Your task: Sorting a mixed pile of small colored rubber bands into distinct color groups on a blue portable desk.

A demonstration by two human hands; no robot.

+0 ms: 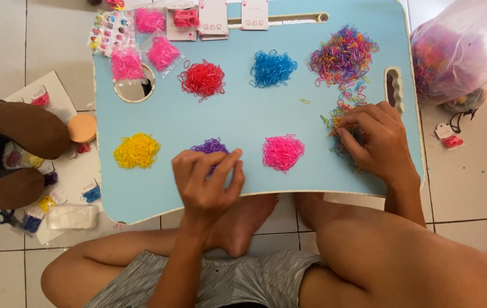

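White floor tiles surround a low, pale blue counter (243, 114) that straddles the crossed legs of a seated person, close enough that both hands reach every part of it. Small elastic bands lie on it sorted by colour, each heap kept apart from its neighbours so the colours do not mix: red (203, 79), blue (272, 68), yellow (136, 150), purple (210, 146) and pink (282, 152). A mixed heap (343, 56) sits at the far right corner, with a thinner trail of mixed bands (341, 108) running down from it toward the right hand.

The right hand (375, 142) lies palm down on that trail, fingers curled and pinching into the bands at its left edge; it seems to have hold of a few, though I cannot tell how many. The left hand (208, 181) hovers at the near edge of the purple heap, fingers bunched with thumb against fingertips as if pinching something small; whether a band is between them is too small to tell.

Along the far edge stand small bags of pink bands (162, 52) and white cards (213, 18), out of the way of the sorting area. A clear sack of mixed bands (463, 48) rests on the floor just beside the right edge, near the mixed heap. On the left floor lie a brown neck pillow (18, 154), blue-handled scissors (5, 217) and loose cards with bands
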